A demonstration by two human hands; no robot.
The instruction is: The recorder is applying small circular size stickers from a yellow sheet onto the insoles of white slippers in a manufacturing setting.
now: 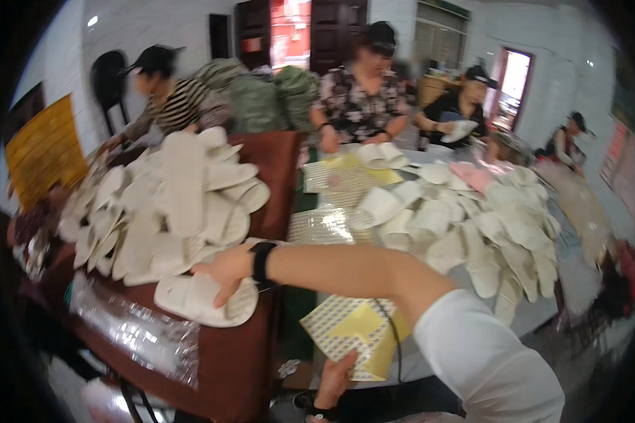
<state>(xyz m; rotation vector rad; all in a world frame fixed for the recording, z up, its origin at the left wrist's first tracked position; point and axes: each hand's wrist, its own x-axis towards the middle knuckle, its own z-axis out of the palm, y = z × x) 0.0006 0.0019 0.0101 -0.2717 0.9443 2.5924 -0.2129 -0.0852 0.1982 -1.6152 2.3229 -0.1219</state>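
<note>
My right arm, in a white sleeve with a black band at the wrist, stretches across to the left. The right hand is closed over a white slipper at the near edge of a slipper pile on the brown table. Low in the middle, my left hand pinches a yellow sheet of small printed stickers, thumb on top. A dark cord hangs across that sheet.
Clear plastic bags lie on the brown table. More white slippers are heaped on the right table, beside other sticker sheets. Several people work across the tables, one holding a slipper. Green sacks stand behind.
</note>
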